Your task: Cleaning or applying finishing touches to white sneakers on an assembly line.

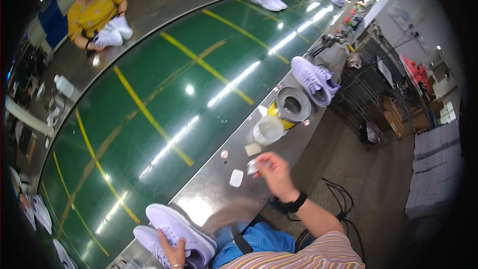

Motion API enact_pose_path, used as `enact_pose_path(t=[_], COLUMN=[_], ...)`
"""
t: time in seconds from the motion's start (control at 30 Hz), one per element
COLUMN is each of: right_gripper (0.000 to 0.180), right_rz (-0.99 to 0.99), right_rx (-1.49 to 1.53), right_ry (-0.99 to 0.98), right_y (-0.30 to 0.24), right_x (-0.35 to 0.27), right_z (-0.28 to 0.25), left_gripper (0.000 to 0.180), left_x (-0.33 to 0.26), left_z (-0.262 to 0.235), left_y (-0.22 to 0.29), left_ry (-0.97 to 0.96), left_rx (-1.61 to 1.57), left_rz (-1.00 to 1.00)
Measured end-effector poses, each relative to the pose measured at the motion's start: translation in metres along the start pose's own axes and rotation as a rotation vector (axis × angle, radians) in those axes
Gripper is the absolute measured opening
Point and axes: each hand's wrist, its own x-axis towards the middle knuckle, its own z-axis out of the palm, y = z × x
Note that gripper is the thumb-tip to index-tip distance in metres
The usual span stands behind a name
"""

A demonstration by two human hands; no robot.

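Note:
A pair of lavender sneakers (186,228) lies at the lower left of the metal ledge, toes pointing away from me. My left hand (173,252) grips the pair, its fingers over the laces and upper of one shoe. Out over the ledge, my right hand (275,173) pinches a small crumpled white piece (252,166) that could be cloth or paper. Close by lies a white rounded square (236,178). Just beyond are a beige block (253,149), a translucent plastic tub (269,130) and a yellow container with a grey ring-shaped top (293,104).
A green conveyor belt (164,89) with yellow stripes runs beside the metal ledge (211,182). Another lavender pair (315,80) sits farther along the ledge. Across the belt, a person in yellow (94,12) holds white sneakers (113,32). Black cables (343,204) trail across the floor at right.

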Motion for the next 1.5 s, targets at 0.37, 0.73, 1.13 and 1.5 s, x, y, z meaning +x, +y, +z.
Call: enact_pose_path(t=[0.37, 0.73, 1.13, 1.5], right_gripper=[0.007, 0.014, 0.008, 0.011], right_rz=[-0.232, -0.155, -0.137, -0.051], right_rx=[-0.990, -1.514, -1.177, -0.706], right_ry=[-0.043, -0.244, -0.167, -0.043], right_y=[0.029, 0.059, 0.017, -0.001], right_x=[0.134, 0.163, 0.141, 0.116], right_z=[-0.094, -0.091, -0.089, -0.104], left_gripper=[0.085, 0.087, 0.086, 0.087], left_x=[0.010, 0.003, 0.002, 0.003], left_z=[0.004, 0.014, 0.010, 0.008], left_y=[-0.024, 0.015, 0.014, 0.014], left_ry=[0.038, 0.049, 0.042, 0.045], left_rx=[0.012, 0.090, 0.077, 0.119], left_rz=[0.019, -0.034, -0.056, -0.020])
